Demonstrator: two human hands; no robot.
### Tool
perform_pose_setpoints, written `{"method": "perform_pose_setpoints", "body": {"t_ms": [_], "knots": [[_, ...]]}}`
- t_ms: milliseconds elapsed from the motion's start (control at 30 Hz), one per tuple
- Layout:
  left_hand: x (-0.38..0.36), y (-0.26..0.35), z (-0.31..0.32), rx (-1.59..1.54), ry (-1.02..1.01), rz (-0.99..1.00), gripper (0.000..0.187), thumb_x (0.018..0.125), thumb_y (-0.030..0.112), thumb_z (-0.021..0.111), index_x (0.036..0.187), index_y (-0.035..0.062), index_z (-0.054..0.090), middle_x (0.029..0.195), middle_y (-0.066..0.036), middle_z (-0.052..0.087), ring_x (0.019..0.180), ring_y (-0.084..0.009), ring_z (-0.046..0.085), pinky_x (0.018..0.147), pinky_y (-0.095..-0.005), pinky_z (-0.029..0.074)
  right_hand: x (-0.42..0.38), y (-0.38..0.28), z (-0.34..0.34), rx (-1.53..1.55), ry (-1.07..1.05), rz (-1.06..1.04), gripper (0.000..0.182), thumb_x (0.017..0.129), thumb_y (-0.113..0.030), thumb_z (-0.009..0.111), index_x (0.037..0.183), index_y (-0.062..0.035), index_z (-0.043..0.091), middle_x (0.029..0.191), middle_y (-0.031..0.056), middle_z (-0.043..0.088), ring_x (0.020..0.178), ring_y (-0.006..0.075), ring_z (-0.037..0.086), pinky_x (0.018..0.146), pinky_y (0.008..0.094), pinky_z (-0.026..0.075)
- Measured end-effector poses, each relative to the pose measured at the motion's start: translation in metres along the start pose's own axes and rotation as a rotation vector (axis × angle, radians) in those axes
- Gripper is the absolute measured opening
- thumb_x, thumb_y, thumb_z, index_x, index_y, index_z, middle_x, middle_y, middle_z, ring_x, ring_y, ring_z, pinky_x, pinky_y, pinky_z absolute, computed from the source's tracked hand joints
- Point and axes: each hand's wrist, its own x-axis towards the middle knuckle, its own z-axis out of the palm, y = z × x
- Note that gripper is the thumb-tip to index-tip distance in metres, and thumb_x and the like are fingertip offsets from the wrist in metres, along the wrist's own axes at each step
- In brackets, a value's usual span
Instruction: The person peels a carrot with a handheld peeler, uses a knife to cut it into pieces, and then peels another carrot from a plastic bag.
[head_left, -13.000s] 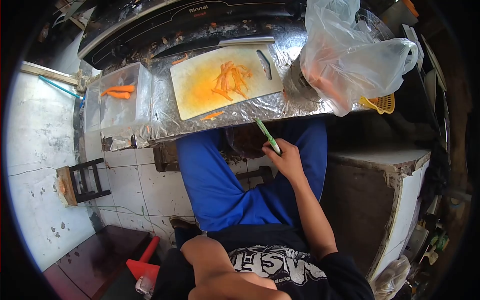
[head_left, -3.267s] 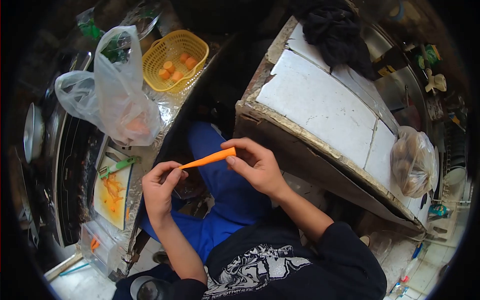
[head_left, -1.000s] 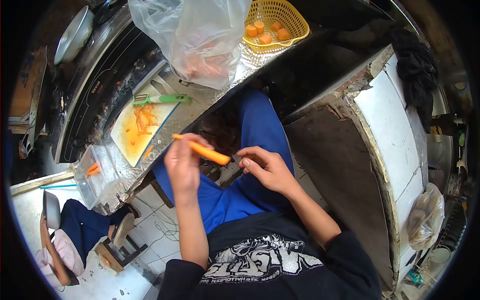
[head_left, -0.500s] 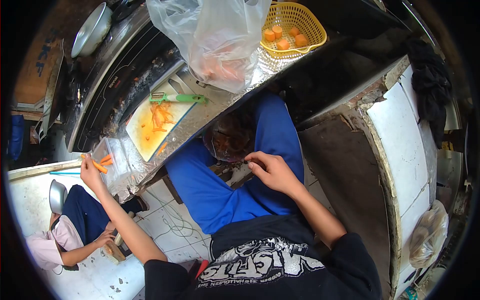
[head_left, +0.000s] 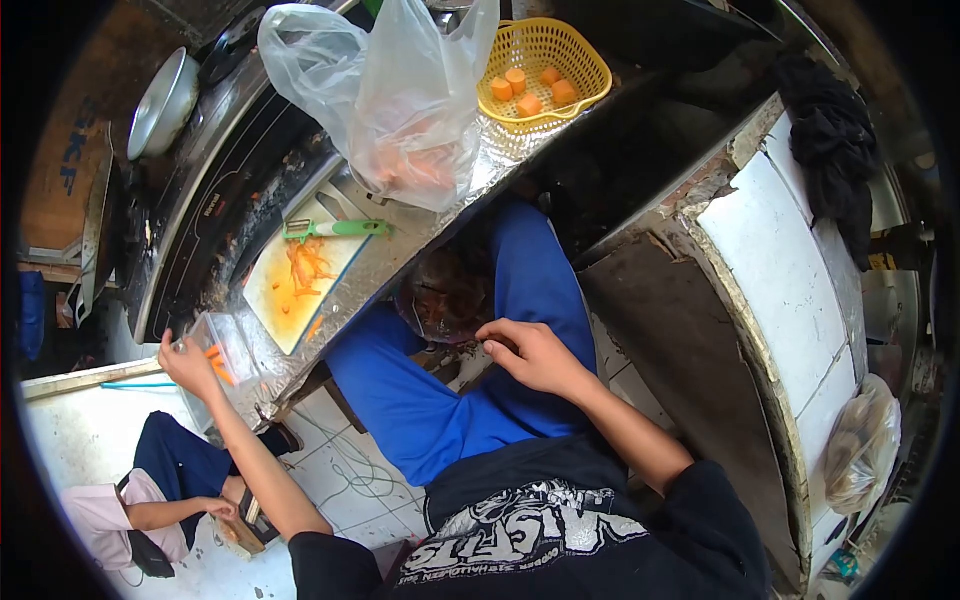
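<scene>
My left hand (head_left: 188,368) is beside a clear plastic box (head_left: 232,350), its fingers apart and nothing held. Orange carrot pieces (head_left: 218,366) lie inside the box. Over my blue trousers, my right hand (head_left: 530,355) hovers with curled fingers; whether anything small is between them cannot be made out. A cutting board (head_left: 276,312) with orange peelings (head_left: 308,266) lies on the foil-covered counter, and a green-handled peeler (head_left: 338,228) rests across its upper end.
On the counter stand a plastic bag (head_left: 415,130) with orange contents and a yellow basket (head_left: 548,42) holding several carrot chunks. A metal pot (head_left: 165,103) is at upper left. Another person (head_left: 150,510) sits at lower left. A tiled ledge (head_left: 775,270) runs along the right.
The carrot piece has left my left hand, whose fingers have opened; more orange shows in the box. The camera view has shifted slightly. The other person's hands have moved.
</scene>
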Motion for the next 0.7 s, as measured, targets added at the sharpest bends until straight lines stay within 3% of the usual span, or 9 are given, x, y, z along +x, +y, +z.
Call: {"method": "perform_pose_setpoints", "body": {"t_ms": [67, 200, 333, 400, 467, 567, 600, 667, 700], "knots": [[-0.004, 0.063, -0.023, -0.261, 0.147, 0.119, 0.032, 0.088, 0.008, 0.069, 0.119, 0.0038, 0.067, 0.12, -0.015, 0.062, 0.104, -0.0276, 0.064, 0.087, -0.0385, 0.055, 0.01, -0.001, -0.004, 0.178, -0.004, 0.07, 0.021, 0.097, -0.01, 0.06, 0.114, 0.0005, 0.066, 0.088, 0.0109, 0.07, 0.077, 0.0167, 0.068, 0.071, 0.0302, 0.052], [-0.025, 0.179, -0.05, -0.572, 0.039, 0.276, 0.025, 0.09, 0.002, 0.067, 0.115, 0.0038, 0.069, 0.12, -0.012, 0.062, 0.104, -0.0219, 0.065, 0.074, -0.0311, 0.058, 0.036, -0.02, -0.02, 0.056, 0.214, -0.068, 0.025, 0.092, -0.002, 0.061, 0.116, -0.0025, 0.066, 0.093, 0.0066, 0.07, 0.085, 0.0132, 0.067, 0.074, 0.0279, 0.052], [-0.026, 0.282, -0.095, -0.841, -0.039, 0.526, 0.022, 0.091, 0.003, 0.066, 0.112, 0.0046, 0.07, 0.118, -0.011, 0.067, 0.107, -0.0234, 0.066, 0.083, -0.0318, 0.056, 0.054, -0.043, -0.041, 0.194, 0.268, -0.095, 0.023, 0.097, -0.005, 0.059, 0.119, 0.0005, 0.065, 0.098, 0.0068, 0.068, 0.09, 0.0123, 0.065, 0.082, 0.0268, 0.052], [-0.013, 0.332, -0.115, -0.952, -0.026, 0.646, 0.023, 0.09, 0.002, 0.065, 0.112, 0.0044, 0.07, 0.118, -0.013, 0.068, 0.11, -0.0264, 0.067, 0.088, -0.036, 0.055, 0.061, -0.048, -0.042, 0.191, 0.307, -0.122, 0.023, 0.097, -0.01, 0.059, 0.118, -0.003, 0.066, 0.094, 0.0084, 0.072, 0.084, 0.0144, 0.068, 0.073, 0.0283, 0.052], [0.013, 0.38, -0.112, -0.97, 0.159, 0.907, 0.017, 0.089, 0.003, 0.061, 0.105, 0.0013, 0.068, 0.109, -0.018, 0.069, 0.099, -0.0338, 0.069, 0.083, -0.0402, 0.055, 0.065, -0.043, -0.041, 0.27, 0.231, -0.049, 0.023, 0.101, -0.007, 0.055, 0.119, 0.0012, 0.065, 0.094, 0.0051, 0.068, 0.085, 0.0108, 0.064, 0.079, 0.0261, 0.052], [0.045, 0.431, -0.094, -0.957, -0.162, 0.935, 0.02, 0.089, 0.007, 0.06, 0.106, 0.0009, 0.067, 0.106, -0.022, 0.069, 0.1, -0.0389, 0.068, 0.085, -0.0413, 0.054, 0.063, -0.001, -0.014, 0.317, 0.218, 0.016, 0.021, 0.098, -0.004, 0.053, 0.114, 0.0003, 0.066, 0.089, 0.0058, 0.067, 0.081, 0.0117, 0.064, 0.074, 0.027, 0.053], [0.055, 0.442, -0.079, -0.844, -0.467, 0.974, 0.024, 0.087, 0.01, 0.065, 0.109, 0.001, 0.068, 0.107, -0.021, 0.071, 0.099, -0.0333, 0.069, 0.087, -0.0401, 0.053, 0.06, 0.018, -0.003, 0.314, 0.219, 0.043, 0.021, 0.096, -0.003, 0.054, 0.113, -0.0004, 0.067, 0.089, 0.0073, 0.068, 0.08, 0.014, 0.066, 0.073, 0.0289, 0.054], [0.078, 0.456, -0.02, -0.368, -0.959, 1.132, 0.045, 0.08, 0.018, 0.077, 0.121, 0.0022, 0.066, 0.121, -0.019, 0.07, 0.108, -0.0266, 0.068, 0.096, -0.0376, 0.049, 0.053, 0.035, 0.01, -0.243, 0.334, -0.296, 0.023, 0.091, -0.003, 0.056, 0.111, -0.0027, 0.067, 0.091, 0.0117, 0.069, 0.08, 0.0224, 0.069, 0.073, 0.0341, 0.056], [0.065, 0.455, -0.028, -0.57, -0.898, 1.211, 0.047, 0.08, 0.018, 0.077, 0.123, 0.0015, 0.065, 0.122, -0.019, 0.069, 0.11, -0.0277, 0.067, 0.097, -0.0375, 0.05, 0.048, 0.021, 0.006, -0.179, 0.261, -0.267, 0.023, 0.089, -0.004, 0.058, 0.11, -0.0047, 0.068, 0.094, 0.0137, 0.069, 0.083, 0.0291, 0.07, 0.076, 0.0381, 0.056]]}}
